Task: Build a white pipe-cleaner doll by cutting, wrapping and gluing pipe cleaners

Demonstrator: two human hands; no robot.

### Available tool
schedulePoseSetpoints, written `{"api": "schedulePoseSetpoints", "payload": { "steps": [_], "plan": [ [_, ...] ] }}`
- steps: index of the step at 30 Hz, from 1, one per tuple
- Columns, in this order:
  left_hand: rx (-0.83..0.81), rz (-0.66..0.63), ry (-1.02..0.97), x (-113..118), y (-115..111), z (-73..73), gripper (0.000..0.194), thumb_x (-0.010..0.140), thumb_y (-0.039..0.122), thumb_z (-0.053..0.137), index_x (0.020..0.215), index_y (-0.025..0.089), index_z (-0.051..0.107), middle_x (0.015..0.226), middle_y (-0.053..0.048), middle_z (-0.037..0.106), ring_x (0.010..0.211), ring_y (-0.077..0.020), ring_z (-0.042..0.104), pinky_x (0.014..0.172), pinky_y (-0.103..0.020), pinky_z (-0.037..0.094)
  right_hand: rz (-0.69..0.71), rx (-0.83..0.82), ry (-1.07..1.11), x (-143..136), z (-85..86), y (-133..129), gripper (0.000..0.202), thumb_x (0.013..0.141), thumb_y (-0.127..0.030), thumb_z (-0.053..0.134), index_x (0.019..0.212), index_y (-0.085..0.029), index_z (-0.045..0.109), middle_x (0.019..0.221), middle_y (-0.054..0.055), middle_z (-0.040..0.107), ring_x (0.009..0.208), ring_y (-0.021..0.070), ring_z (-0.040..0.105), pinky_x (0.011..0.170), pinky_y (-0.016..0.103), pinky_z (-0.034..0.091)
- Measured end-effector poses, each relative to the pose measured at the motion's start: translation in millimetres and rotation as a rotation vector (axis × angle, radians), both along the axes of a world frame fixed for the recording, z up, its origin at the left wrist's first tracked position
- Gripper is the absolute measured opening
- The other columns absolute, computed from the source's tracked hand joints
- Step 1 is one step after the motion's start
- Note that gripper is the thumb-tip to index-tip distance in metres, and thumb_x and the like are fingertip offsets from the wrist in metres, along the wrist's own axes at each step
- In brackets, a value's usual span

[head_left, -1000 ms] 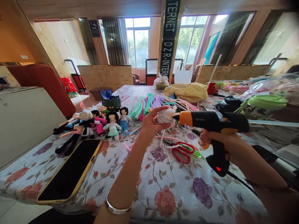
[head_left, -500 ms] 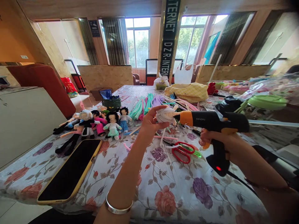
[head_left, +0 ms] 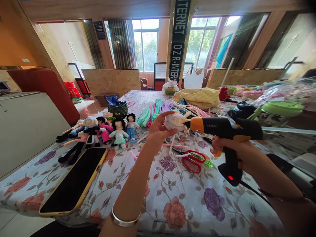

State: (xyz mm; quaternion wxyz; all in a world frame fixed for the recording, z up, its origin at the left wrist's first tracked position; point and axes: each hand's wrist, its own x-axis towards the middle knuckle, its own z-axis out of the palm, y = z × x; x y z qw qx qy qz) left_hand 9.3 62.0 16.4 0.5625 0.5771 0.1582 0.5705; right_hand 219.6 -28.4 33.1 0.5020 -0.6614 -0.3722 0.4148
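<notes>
A doll's head wrapped in white (head_left: 173, 121) is held between the thumb and fingers of my left hand (head_left: 159, 130). My right hand (head_left: 237, 151) grips a black and orange glue gun (head_left: 222, 128) by its handle, fingers at the orange trigger. The gun's nozzle meets the right side of the doll's head; whether it touches cannot be made out. A red light glows at the base of the handle. Below the hands lie red-handled scissors (head_left: 193, 162). A white strip (head_left: 172, 144) hangs under the doll's head.
Several finished dolls (head_left: 119, 131) are grouped at the left, behind a phone in a yellow case (head_left: 74, 181). Bundles of coloured pipe cleaners (head_left: 150, 113) and a yellow checked pouch (head_left: 197, 97) lie farther back. A cord (head_left: 254, 192) trails from the gun across the flowered tablecloth (head_left: 177, 187).
Almost nothing differs. The doll's head has turned very slightly in my left hand, while the glue gun keeps its place at it.
</notes>
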Motion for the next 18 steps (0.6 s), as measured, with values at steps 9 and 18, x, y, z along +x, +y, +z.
{"api": "schedulePoseSetpoints", "payload": {
  "steps": [9, 18],
  "plan": [
    [-0.058, -0.032, -0.075, 0.3, -0.6, 2.0, 0.056, 0.047, 0.014, 0.081, 0.098, 0.025, 0.063, 0.113, -0.003, 0.064, 0.100, -0.0222, 0.060, 0.082, -0.031, 0.050, -0.019, -0.035, 0.036, 0.2, -0.2, 0.0, 0.023, 0.045, -0.033, 0.076, 0.061, -0.022, 0.064, 0.056, -0.002, 0.060, 0.056, 0.0142, 0.052, 0.038, 0.019, 0.025],
    [-0.076, -0.053, -0.102, 0.5, -0.8, 2.3, 0.056, 0.046, 0.012, 0.080, 0.098, 0.024, 0.062, 0.106, -0.002, 0.065, 0.092, -0.0178, 0.062, 0.076, -0.026, 0.049, 0.083, 0.036, 0.056, 3.8, -4.0, 3.7, 0.020, 0.050, -0.033, 0.078, 0.060, -0.021, 0.066, 0.060, -0.001, 0.066, 0.064, 0.0139, 0.059, 0.035, 0.016, 0.026]
  ]
}}
